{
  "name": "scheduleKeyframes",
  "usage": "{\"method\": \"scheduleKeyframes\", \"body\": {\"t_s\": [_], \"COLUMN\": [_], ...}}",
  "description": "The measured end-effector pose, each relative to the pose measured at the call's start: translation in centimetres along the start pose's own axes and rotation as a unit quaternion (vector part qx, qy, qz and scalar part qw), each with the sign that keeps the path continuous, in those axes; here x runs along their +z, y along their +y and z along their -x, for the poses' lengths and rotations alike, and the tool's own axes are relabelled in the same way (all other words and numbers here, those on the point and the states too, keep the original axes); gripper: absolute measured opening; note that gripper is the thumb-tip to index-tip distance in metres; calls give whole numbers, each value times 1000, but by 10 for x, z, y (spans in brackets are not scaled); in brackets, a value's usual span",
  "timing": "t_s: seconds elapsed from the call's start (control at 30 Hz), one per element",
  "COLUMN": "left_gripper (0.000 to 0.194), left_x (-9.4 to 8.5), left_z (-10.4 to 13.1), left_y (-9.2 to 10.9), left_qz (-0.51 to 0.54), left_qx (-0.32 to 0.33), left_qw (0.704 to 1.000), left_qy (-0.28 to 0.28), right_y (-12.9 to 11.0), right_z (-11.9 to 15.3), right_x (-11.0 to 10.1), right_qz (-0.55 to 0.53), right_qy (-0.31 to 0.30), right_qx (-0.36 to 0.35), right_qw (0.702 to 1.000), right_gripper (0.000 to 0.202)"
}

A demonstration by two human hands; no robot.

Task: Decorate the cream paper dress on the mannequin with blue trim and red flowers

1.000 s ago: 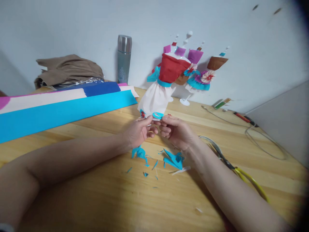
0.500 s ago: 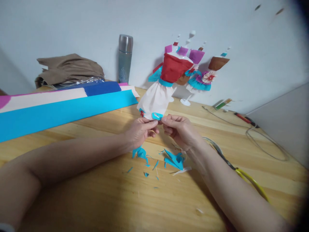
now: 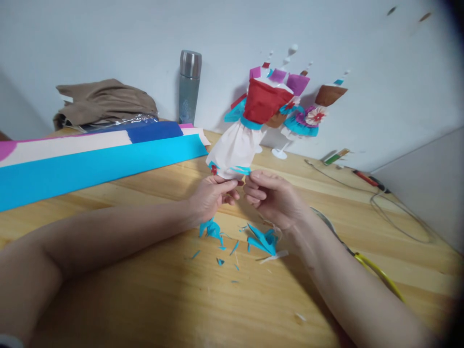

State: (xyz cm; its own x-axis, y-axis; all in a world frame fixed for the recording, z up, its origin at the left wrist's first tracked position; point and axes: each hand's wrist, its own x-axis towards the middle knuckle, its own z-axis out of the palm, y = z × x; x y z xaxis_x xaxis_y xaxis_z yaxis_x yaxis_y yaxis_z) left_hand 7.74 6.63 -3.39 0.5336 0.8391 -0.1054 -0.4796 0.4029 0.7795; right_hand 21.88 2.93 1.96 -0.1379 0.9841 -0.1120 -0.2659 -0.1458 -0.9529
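A small crepe-paper dress point(image 3: 234, 147) with a red top, a blue waistband and a pale skirt leans toward me. My left hand point(image 3: 215, 195) is closed on the skirt's lower hem, thumb on top, beside a little red flower point(image 3: 213, 170) on a blue patch. Between the thumb and index finger of my right hand point(image 3: 271, 195) is the end of a thin blue paper strip point(image 3: 241, 170), which lies across the hem. Blue paper scraps point(image 3: 266, 240) lie on the table beneath my hands. Scissors with yellow handles point(image 3: 377, 275) are partly hidden behind my right forearm.
Behind stand more paper dresses on white stands point(image 3: 279, 153). A steel thermos point(image 3: 190, 87) stands by the wall. Long sheets of blue paper point(image 3: 108, 162) and a brown cloth bundle point(image 3: 108, 104) lie at left. A grey cable point(image 3: 395, 227) and a red-black tool point(image 3: 366, 178) lie at right.
The blue piece at the hem, earlier a wider looped patch, now shows as a narrow strip drawn right. My right hand has shifted slightly right; my left hand keeps its hold.
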Motion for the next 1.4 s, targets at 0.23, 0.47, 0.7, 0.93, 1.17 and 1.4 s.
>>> {"method": "scheduleKeyframes", "body": {"t_s": [0.23, 0.47, 0.7, 0.93, 1.17, 1.4], "left_gripper": [11, 11, 16, 15, 17, 18], "left_x": [-2, -3, -1, -1, -2, -2], "left_z": [-1, -1, 0, 0, 0, -1], "left_y": [-4, -3, -2, -2, -3, -3], "left_qz": [-2, -12, -2, -3, -5, 0], "left_qx": [4, 6, 4, 7, 7, 10], "left_qw": [1000, 1000, 1000, 1000, 1000, 1000], "left_qy": [-3, -7, -7, -8, -8, -11], "right_y": [7, 11, 12, 15, 13, 12], "right_z": [-4, -9, -9, -11, -10, -9], "right_x": [-4, -10, -14, -18, -16, -14], "right_qz": [143, 157, 152, 152, 145, 144], "right_qy": [43, 108, 91, 85, 96, 101], "right_qx": [-37, -40, -22, -25, -20, -21], "right_qw": [988, 981, 984, 984, 985, 984], "right_gripper": [28, 33, 35, 34, 35, 39]}}
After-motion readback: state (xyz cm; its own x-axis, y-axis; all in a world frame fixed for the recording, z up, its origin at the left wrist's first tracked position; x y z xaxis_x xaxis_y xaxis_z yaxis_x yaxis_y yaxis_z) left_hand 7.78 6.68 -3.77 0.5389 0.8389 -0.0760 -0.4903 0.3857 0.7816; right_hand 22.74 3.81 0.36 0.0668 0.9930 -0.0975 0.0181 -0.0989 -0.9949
